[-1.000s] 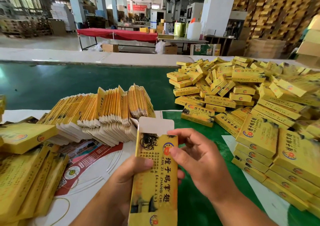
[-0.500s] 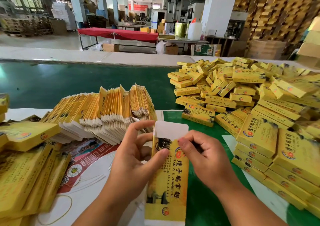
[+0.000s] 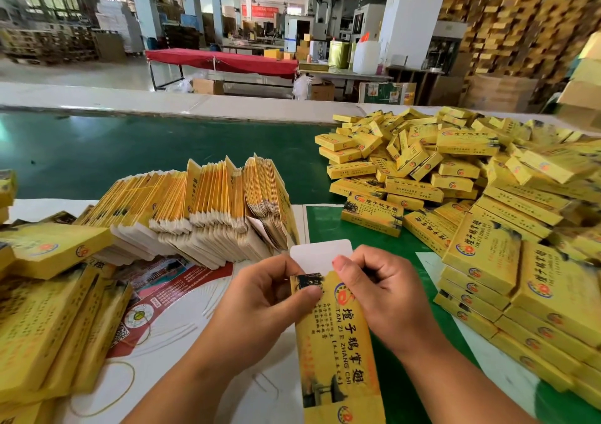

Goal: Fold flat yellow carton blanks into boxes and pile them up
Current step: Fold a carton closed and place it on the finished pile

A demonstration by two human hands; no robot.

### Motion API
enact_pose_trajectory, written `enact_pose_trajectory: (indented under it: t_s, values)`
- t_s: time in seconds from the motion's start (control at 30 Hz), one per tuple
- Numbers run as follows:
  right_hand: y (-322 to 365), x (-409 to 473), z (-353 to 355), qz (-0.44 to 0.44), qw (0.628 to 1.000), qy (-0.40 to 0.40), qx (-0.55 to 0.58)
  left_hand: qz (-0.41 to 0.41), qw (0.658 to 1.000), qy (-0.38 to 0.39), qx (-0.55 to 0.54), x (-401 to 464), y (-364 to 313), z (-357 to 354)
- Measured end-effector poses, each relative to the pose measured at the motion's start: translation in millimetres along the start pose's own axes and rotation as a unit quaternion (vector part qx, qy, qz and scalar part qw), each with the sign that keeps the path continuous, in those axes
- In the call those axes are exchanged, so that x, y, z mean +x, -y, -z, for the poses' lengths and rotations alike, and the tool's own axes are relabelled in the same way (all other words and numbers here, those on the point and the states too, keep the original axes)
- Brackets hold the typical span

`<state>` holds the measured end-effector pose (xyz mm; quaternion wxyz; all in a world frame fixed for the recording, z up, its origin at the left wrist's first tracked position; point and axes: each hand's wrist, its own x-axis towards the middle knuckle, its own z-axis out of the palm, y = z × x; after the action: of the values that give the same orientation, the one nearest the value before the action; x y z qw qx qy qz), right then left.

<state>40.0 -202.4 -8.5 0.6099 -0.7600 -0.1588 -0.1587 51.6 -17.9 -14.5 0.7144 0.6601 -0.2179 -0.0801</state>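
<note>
Carton blank (image 3: 335, 342): pinched near its white flap by left hand (image 3: 260, 303) and right hand (image 3: 383, 293); uneven squeeze risks creasing.

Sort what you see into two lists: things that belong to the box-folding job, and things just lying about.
Job: carton in both hands; left hand; right hand; flat blanks; folded boxes.
Lying about: printed sheet; rubber band; red table.

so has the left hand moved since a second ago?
Yes. The left hand climbed the carton blank toward the stack of flat blanks and now pinches its top.
</note>
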Motion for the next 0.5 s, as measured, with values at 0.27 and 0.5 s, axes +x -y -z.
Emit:
enact_pose_trajectory:
  t_s: [0.27,0.5]
  values:
    - [-2.4,2.9,10.4,-0.046,0.997,0.054,0.021,-0.044,0.994,-0.090,0.052,0.9,-4.8,4.2]
    - [-1.9,6.0,15.2,-0.096,0.985,0.109,0.096,-0.026,0.997,-0.068,0.012,3.8,-5.8,10.0]
